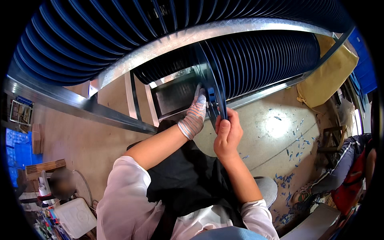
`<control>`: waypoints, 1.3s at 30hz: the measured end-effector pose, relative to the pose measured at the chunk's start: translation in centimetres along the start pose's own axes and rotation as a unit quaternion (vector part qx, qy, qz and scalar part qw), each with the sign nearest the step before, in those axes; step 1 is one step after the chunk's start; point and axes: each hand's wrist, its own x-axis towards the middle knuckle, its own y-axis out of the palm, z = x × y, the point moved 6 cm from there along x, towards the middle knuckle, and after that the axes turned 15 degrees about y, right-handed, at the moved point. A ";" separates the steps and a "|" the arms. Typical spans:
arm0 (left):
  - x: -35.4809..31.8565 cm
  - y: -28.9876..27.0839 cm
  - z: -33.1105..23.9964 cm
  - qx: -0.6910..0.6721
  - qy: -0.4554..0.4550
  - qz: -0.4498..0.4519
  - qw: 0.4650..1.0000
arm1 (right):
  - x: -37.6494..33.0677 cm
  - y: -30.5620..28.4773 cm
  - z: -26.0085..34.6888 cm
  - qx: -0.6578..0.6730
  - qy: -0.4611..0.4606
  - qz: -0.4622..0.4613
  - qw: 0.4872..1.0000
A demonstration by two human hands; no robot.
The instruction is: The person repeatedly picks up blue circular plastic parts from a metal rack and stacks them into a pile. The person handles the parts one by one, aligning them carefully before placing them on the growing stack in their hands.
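- While the bare right hand (229, 136) pinches the lower rim of a thin blue disc (219, 86) between thumb and bent fingers, the left hand (195, 116), in a striped knit glove, lies along the disc's left side with its fingers extended, not wrapped round anything visible.
- The disc stands almost edge-on in front of the wearer, at the near end of a ribbed dark-blue roll (264, 66); most of its broad face is out of sight, and the right hand's fingertips are partly hidden at the rim.
- Whether the whole left palm presses on the disc is hard to tell.
- Left of the disc, a dark panel (174, 98) sits within the metal frame, half in shadow.
- Above, a curved-looking metal beam (200, 32) crosses in front of a larger ribbed blue roll (120, 24), which the picture's edge cuts off.
- The concrete floor (264, 152) carries a bright glare patch and scattered blue scraps (286, 184).
- Yellow cloth (328, 78) hangs at the frame's right end, near a wooden stool (334, 136).
- At far right, another person's leg (332, 178) in greyish trousers shows, the body cut off.
- At lower left, a whitish plastic lid (76, 218) lies beside a blurred round object (62, 182) too indistinct to name.
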 end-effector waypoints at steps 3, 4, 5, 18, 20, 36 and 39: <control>1.8 -0.2 2.1 -0.168 -0.114 0.001 0.979 | 0.9 1.3 -0.5 0.002 -0.038 -0.005 0.999; 3.6 -2.5 3.3 -0.124 -0.047 0.006 0.991 | 1.1 2.0 -0.3 0.014 -0.033 0.008 0.999; 5.6 -5.8 5.0 -0.077 0.026 0.006 0.997 | 1.1 2.9 0.2 0.028 -0.030 0.027 0.999; 8.5 -2.6 3.4 -0.041 -0.086 -0.042 0.995 | -3.6 -3.9 -7.9 -0.302 0.008 0.167 0.939; 11.3 -6.4 5.8 -0.030 -0.062 -0.030 0.997 | -4.8 -5.4 -9.8 -0.310 0.055 0.152 0.937; 13.6 -13.3 4.5 0.205 0.231 -0.043 0.950 | -6.1 -7.6 -7.9 -0.348 0.043 0.214 0.912; 7.4 -8.4 -0.8 0.411 0.245 -0.083 0.874 | -4.5 -11.7 -7.5 -0.345 0.046 0.184 0.919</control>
